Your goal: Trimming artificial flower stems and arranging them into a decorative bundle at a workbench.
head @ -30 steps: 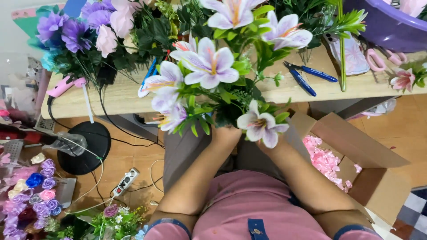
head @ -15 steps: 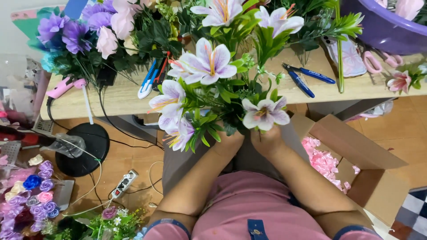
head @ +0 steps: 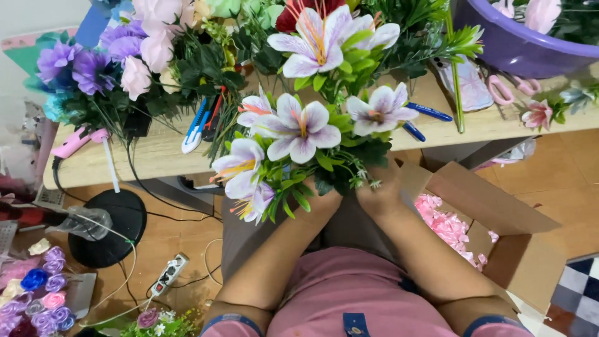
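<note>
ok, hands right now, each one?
Left hand: closed on the lily bunch from below.
Right hand: closed on the same bunch.

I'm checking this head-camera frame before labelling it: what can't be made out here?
- Stems of the lily bunch: hidden by its leaves and both hands.
- Left hand and right hand: fingers buried under foliage, so each grip is unclear.
- Purple basin: cut off by the top and right edges.
- Cardboard box: inside partly hidden by the right forearm.
- Blue-handled tool: its working end sits behind the blooms.
</note>
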